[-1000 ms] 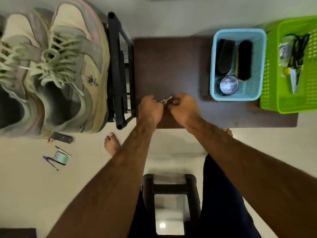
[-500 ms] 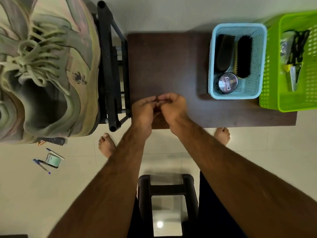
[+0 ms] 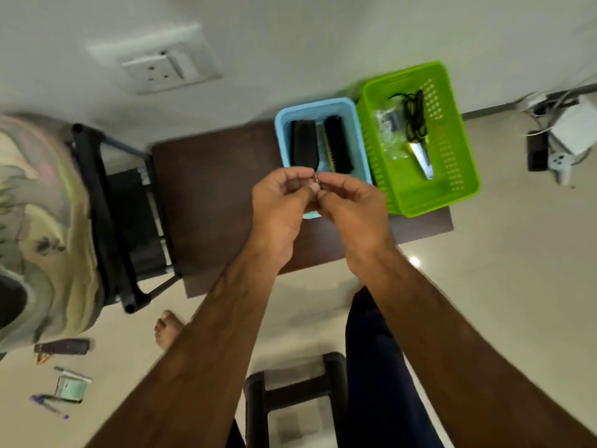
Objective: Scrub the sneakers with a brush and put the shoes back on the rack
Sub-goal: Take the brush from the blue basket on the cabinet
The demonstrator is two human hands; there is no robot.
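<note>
The scrubbing is judged not yet begun; no brush is held and no sneaker is touched. A small metal piece (image 3: 316,180) is pinched between the fingertips of the left hand (image 3: 280,206) and the right hand (image 3: 352,212), so both hands are closed on it together; what the piece is cannot be told, since it is small and mostly hidden by the fingers. This is judged a preliminary step, outside the cleaning proper.

Both hands are held raised above the dark surface (image 3: 210,189), backs turned to the camera, fingers curled inwards, thumbs and forefingers brought together at the piece; the forearms are stretched forward and converge towards it.

Just beyond the fingertips the blue basket (image 3: 280,130) is seen, its near end covered by the hands; a bristle brush (image 3: 337,147) and a black block-shaped brush (image 3: 303,145) are laid in it side by side. Just to the right of the right hand a green basket (image 3: 458,189) is set beside the blue one, with scissors (image 3: 421,160) in it. Well to the left of the left hand the sneakers (image 3: 48,221) are kept on the black rack (image 3: 97,205), blurred at the frame edge.

The next move, it is judged, calls for the piece to be set down so that a hand is freed; the bristle brush just ahead could then be taken, and a sneaker fetched from the left.
</note>
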